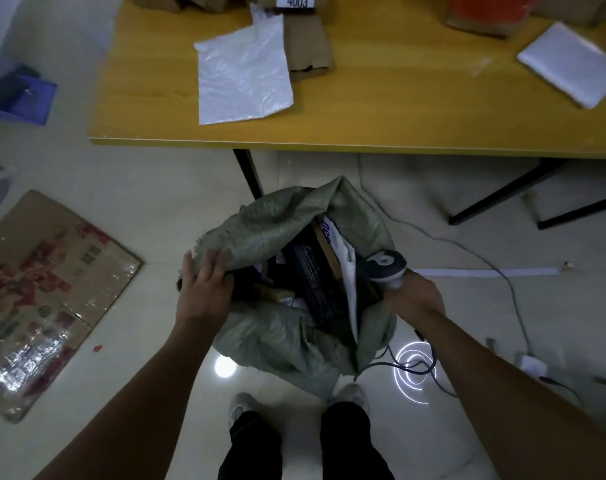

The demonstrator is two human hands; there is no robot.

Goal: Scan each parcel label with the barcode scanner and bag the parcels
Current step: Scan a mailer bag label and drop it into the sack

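Step in hand: bagging, judged from the open sack. Your left hand point(204, 285) grips the left rim of the green woven sack point(284, 216), fingers folded over the fabric. Your right hand point(414, 294) is closed around the barcode scanner point(386, 263) at the sack's right rim; whether it also pinches the rim is hidden. Contents: a dark parcel point(315, 282) and a white mailer point(346, 261) stand on edge in the mouth, with others too dim to list. Handling: draw the two rims apart, lift the far flap where it sags inward, and keep the scanner head off the upright parcels. Surroundings: the yellow table point(363, 126), far of the sack, carries a white poly bag point(242, 71) with a brown parcel point(306, 46) just beside it. Obstacles: a dark cable point(429, 370) loops on the floor near your right foot, and a flattened cardboard sheet point(48, 296) lies on the floor to the left.
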